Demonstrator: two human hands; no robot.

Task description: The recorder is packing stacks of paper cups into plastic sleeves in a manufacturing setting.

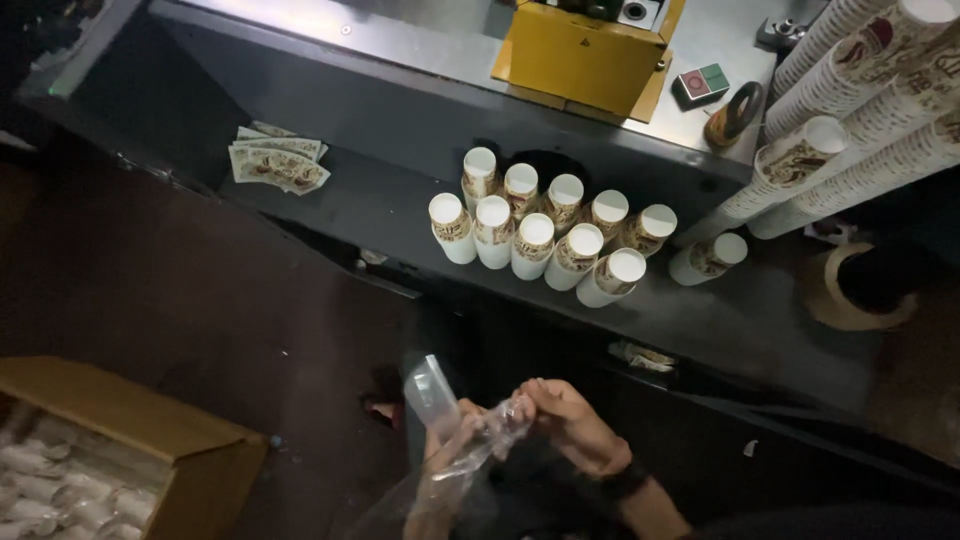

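Plastic bag [455,440] — clear, thin, limp, likely slippery — sits below the cluster of upturned paper cups [545,235]. Left hand [445,440] and right hand [570,420] both pinch its mouth edge — the best place to take hold.

one head-worn view looks steeply down and forward from above the person's hands, which sit near at the bottom edge. it faces a dark work shelf [380,215] across the middle, with a yellow machine housing [580,55] far at the top.
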